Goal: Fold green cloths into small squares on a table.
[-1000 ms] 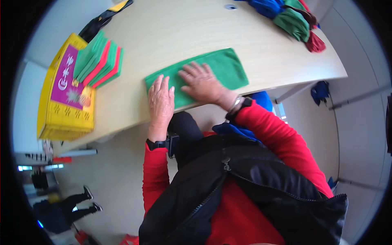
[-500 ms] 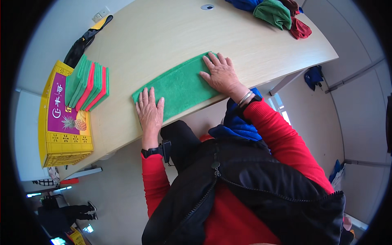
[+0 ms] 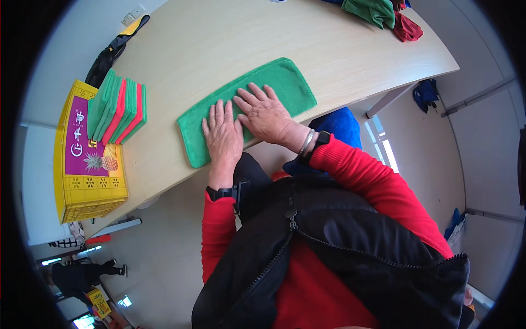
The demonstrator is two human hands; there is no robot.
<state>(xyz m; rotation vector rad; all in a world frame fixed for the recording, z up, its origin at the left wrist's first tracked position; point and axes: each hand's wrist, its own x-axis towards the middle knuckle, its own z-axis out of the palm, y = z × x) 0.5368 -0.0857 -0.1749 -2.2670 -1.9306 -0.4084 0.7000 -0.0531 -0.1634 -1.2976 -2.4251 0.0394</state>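
A green towel (image 3: pixel 285 82), folded into a long strip, lies flat along the front edge of the table. Both palms press on its middle. My left hand (image 3: pixel 223 134) rests with fingers stretched toward the far edge of the cloth. Close beside it, nearly touching at the thumbs, my right hand (image 3: pixel 267 116) lies flat with its fingers spread, angled to the upper left. Neither hand grips anything. The towel's left end and right end show on either side of the hands.
At the left stands a yellow crate (image 3: pixel 90 192) with a stack of folded green and red towels (image 3: pixel 118 107) upright beside it. Crumpled green cloth (image 3: pixel 372 11) and dark red cloth (image 3: pixel 407 27) lie at the far right of the table (image 3: pixel 219 49). A person (image 3: pixel 82 277) is at lower left.
Both hands have slid inward from the towel's two ends to its middle. The towel's right end is now uncovered and looks opened out wider and smoother.
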